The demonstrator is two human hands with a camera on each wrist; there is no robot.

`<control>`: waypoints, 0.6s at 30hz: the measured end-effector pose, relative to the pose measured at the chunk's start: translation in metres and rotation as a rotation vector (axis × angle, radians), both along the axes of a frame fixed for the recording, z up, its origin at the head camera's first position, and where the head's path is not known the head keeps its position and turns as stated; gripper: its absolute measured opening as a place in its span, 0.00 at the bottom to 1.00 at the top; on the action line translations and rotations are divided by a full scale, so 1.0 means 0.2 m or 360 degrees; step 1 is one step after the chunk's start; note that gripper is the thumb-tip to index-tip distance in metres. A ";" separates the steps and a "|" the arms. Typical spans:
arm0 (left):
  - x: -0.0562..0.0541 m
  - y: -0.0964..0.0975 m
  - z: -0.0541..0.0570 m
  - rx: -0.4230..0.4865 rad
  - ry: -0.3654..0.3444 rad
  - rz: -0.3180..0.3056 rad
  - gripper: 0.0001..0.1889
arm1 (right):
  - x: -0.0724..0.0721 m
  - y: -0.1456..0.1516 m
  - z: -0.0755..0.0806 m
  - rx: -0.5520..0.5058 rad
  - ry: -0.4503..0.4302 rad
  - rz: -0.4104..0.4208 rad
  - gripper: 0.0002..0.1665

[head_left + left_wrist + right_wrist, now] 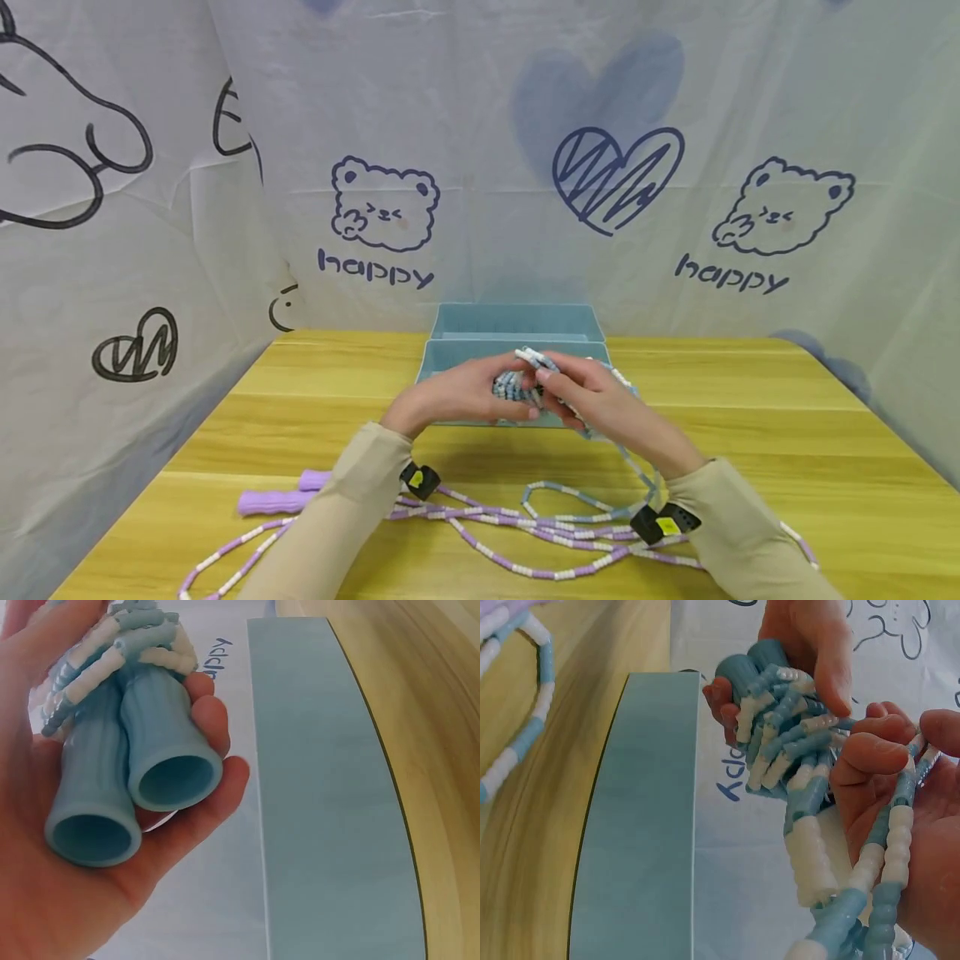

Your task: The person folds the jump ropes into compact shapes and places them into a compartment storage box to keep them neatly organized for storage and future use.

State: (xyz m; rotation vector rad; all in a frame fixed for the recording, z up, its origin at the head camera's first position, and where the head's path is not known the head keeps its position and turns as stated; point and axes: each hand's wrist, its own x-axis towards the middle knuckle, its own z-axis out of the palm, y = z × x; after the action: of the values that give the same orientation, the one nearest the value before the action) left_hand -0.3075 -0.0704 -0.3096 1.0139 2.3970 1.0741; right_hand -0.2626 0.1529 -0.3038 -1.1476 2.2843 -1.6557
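Observation:
My left hand (472, 390) grips the two light blue handles (172, 742) of a blue and white beaded jump rope (810, 859), their flared, hollow ends side by side in the left wrist view. Beaded loops are wound around the handles in that hand. Close beside it, my right hand (600, 400) pinches two strands of the same rope between thumb and fingers. From there the rope drops past the right wrist, and its tail (573, 490) lies in a loop on the table. Both hands are up in front of a light blue box (517, 321).
A purple and white beaded jump rope (525, 571) lies in loose loops across the front of the wooden table (300, 417), under the forearms. Its purple handles (273, 502) are at the left. Behind the table hangs a white printed cloth (480, 125).

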 end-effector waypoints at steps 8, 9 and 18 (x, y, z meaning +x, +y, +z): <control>-0.02 0.00 -0.02 0.0022 0.0075 -0.0004 0.27 | 0.00 0.00 -0.02 0.0033 0.0054 0.0026 0.20; -0.02 0.01 -0.02 0.0013 0.0093 0.0005 0.26 | 0.00 0.00 -0.02 0.0029 0.0053 0.0032 0.20; -0.02 0.01 -0.02 -0.0096 0.0173 0.0080 0.36 | 0.01 0.02 0.01 -0.0002 -0.0097 -0.0017 0.20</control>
State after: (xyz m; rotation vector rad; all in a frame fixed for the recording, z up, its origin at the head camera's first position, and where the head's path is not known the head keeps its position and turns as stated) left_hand -0.3115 -0.0685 -0.3136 1.0209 2.5377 0.9807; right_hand -0.2612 0.1567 -0.3015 -1.0713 2.2573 -1.6719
